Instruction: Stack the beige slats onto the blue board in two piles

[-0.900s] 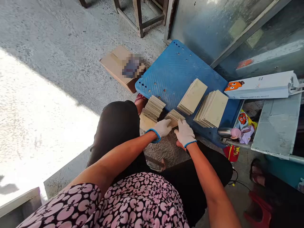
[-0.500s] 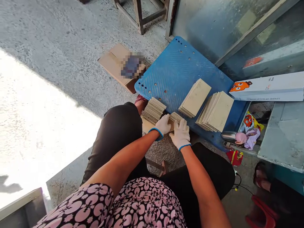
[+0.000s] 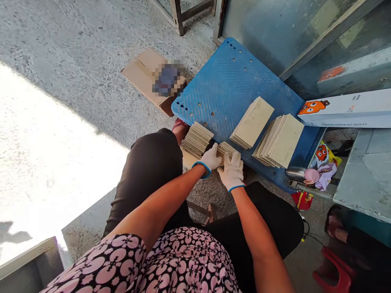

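gripping a small stack of tan plates (image 3: pixel 226 149) at the near edge of the blue board (image 3: pixel 222 87), left hand (image 3: pixel 210 158) and right hand (image 3: pixel 232 173) both gloved, close together, clamped on the stack's sides. sitting just left: fanned stack (image 3: pixel 197 139). lying farther right on the board: two neat piles (image 3: pixel 255 122) (image 3: pixel 281 140), looking already sorted. looking partway done, fanned stack untouched. cardboard box (image 3: pixel 143 77) resting on the floor beyond.

Gloved hands (image 3: pixel 222 165) gripping tile stack (image 3: pixel 226 149), blue board (image 3: pixel 227 85)
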`<act>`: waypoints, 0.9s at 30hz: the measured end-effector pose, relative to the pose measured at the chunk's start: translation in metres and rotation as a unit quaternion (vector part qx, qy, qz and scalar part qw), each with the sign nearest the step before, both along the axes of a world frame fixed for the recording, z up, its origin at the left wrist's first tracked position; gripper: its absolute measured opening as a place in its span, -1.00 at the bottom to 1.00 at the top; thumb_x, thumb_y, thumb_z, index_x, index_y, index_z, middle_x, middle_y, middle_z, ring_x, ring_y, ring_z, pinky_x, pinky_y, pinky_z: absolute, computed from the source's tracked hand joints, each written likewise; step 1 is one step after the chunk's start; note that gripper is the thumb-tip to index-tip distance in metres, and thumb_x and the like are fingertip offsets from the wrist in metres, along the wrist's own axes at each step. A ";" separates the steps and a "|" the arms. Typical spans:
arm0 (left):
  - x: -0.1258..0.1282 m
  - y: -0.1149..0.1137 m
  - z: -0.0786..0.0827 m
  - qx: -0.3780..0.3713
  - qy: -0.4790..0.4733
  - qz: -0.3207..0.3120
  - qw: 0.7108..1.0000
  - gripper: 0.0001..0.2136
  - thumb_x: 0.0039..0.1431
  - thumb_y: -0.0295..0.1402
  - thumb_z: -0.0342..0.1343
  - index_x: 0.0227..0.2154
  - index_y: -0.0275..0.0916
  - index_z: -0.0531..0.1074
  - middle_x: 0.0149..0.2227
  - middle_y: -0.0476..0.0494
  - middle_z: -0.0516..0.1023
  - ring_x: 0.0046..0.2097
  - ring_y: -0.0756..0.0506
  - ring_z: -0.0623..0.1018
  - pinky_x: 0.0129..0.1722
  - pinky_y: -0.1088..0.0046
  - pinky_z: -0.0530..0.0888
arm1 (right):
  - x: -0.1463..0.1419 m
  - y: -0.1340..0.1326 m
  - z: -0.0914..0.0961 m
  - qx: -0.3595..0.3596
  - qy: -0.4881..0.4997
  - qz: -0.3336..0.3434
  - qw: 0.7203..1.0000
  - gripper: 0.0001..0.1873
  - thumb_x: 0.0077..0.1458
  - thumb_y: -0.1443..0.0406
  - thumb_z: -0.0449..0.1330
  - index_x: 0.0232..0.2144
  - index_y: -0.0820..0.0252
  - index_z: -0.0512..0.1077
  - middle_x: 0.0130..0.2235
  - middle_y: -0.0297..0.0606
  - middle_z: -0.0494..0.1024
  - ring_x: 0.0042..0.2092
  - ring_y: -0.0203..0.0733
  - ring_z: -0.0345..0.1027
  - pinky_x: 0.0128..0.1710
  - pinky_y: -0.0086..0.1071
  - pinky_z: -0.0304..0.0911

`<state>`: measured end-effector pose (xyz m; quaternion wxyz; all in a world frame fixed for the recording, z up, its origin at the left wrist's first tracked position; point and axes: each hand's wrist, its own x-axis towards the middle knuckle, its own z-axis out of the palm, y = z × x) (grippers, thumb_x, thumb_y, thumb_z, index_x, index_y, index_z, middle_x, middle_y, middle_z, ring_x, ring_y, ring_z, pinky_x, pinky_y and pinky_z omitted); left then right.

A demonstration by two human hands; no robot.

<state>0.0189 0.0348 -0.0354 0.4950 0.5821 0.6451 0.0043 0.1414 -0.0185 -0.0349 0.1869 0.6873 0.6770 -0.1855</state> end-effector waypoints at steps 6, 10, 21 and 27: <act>0.004 -0.003 0.000 -0.009 -0.007 -0.003 1.000 -0.30 0.24 -0.41 0.08 0.42 -0.37 0.06 0.28 -0.44 0.41 0.24 -0.29 0.48 0.15 0.34 0.44 | -0.002 -0.001 -0.001 -0.006 0.001 0.009 1.000 -0.18 0.25 0.15 0.23 0.42 0.30 0.06 0.46 0.27 -0.12 0.46 0.37 -0.24 0.35 0.13 -0.12; 0.003 -0.005 -0.004 -0.006 -0.007 0.012 1.000 -0.32 0.23 -0.38 0.12 0.40 -0.29 0.10 0.20 -0.39 0.49 0.19 -0.26 0.53 0.10 0.37 0.46 | -0.003 -0.001 -0.001 -0.002 0.003 0.009 1.000 -0.20 0.26 0.15 0.21 0.42 0.29 0.06 0.46 0.26 -0.12 0.47 0.37 -0.25 0.34 0.14 -0.12; 0.002 -0.006 -0.002 -0.006 0.057 -0.041 0.998 -0.65 0.28 -0.40 0.06 0.09 -0.37 0.45 0.03 -0.42 0.57 0.04 -0.27 0.60 -0.04 0.35 0.52 | -0.011 -0.010 0.012 -0.003 0.034 -0.006 0.999 -0.62 0.31 0.24 0.14 0.14 0.19 0.41 0.31 0.07 0.27 0.35 0.13 0.09 0.32 -0.07 0.01; -0.001 -0.012 -0.006 -0.015 0.060 -0.112 0.992 -0.63 0.15 -0.46 0.18 0.04 -0.38 0.56 0.02 -0.48 0.55 0.05 -0.37 0.59 -0.02 0.28 0.53 | -0.004 -0.018 0.006 -0.091 0.036 -0.048 0.994 -0.60 0.40 0.21 -0.03 0.19 0.11 0.38 0.10 -0.05 0.50 0.07 -0.05 0.43 -0.01 -0.29 0.31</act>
